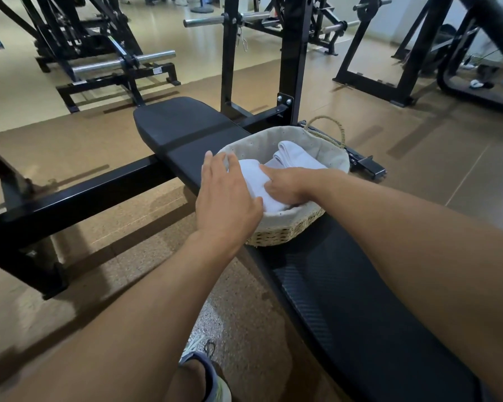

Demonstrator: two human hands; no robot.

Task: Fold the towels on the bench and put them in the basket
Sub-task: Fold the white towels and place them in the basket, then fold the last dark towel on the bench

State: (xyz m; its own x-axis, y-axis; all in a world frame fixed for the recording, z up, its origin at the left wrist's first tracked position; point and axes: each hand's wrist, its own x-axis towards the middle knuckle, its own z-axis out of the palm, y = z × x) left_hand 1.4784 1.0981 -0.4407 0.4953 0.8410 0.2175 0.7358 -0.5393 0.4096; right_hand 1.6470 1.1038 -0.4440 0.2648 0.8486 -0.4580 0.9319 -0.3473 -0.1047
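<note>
A woven basket (285, 233) with a pale cloth lining stands on the black bench (186, 126). Inside it lie two folded white towels: one at the back (295, 155) and one at the front left (254, 181). My right hand (285, 185) reaches into the basket, its fingers curled on the front towel. My left hand (225, 198) hovers with straight fingers over the basket's left rim, beside that towel. My hands hide the towel's near end.
The bench pad (360, 300) runs toward me at lower right. A black rack upright (292, 59) rises behind the basket, with a barbell sleeve (206, 21) across it. Other black gym machines stand on the tan floor. My shoe (212, 375) shows below.
</note>
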